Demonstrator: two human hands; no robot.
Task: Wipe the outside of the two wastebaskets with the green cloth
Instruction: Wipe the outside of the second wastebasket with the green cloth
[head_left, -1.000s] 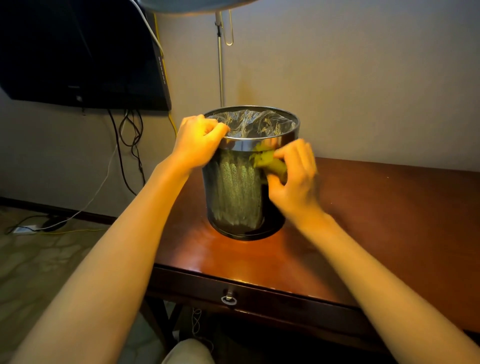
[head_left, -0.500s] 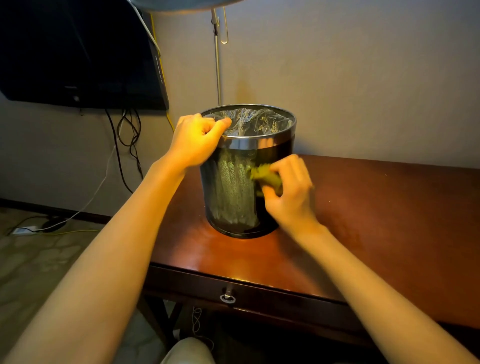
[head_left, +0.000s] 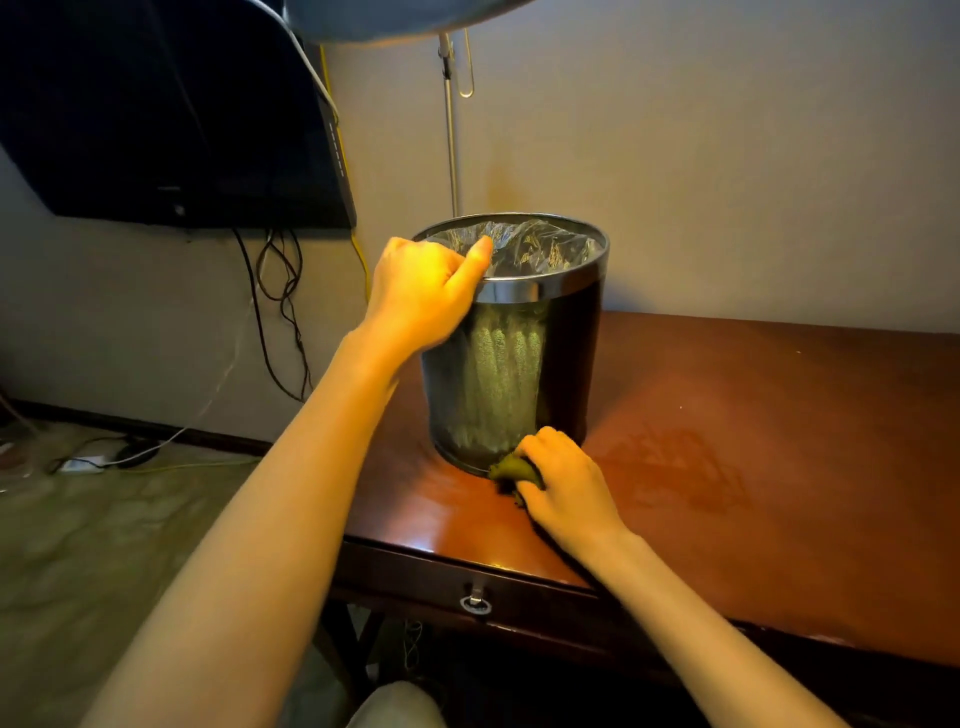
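- The wastebasket (head_left: 511, 374) stood upright on the wooden desk (head_left: 753, 441), near its left end and not far from the wall.
- The desk's left edge ran just beside the basket's foot on that side, with carpeted floor below.
- A broad stretch of desk top lay to the right of the basket, carrying a faint smeared patch.
- The front edge passed under my right forearm, with the drawer pull (head_left: 475, 603) just below it.
- A thin metal pole (head_left: 451, 130) rose behind the basket. A dark screen (head_left: 182, 114) and hanging cables (head_left: 275, 312) were on the wall to the left.
- My left hand (head_left: 421, 291) gripped the metal rim (head_left: 540, 290) on the basket's left side, fingers curled over it and thumb lying along the top beside the plastic liner (head_left: 530, 249).
- My right hand (head_left: 563, 486) was curled around the bunched green cloth (head_left: 511, 467) at the basket's foot, front right.
- The cloth poked out past my fingers on their left, touching the basket's bottom edge (right where it met the desk top).
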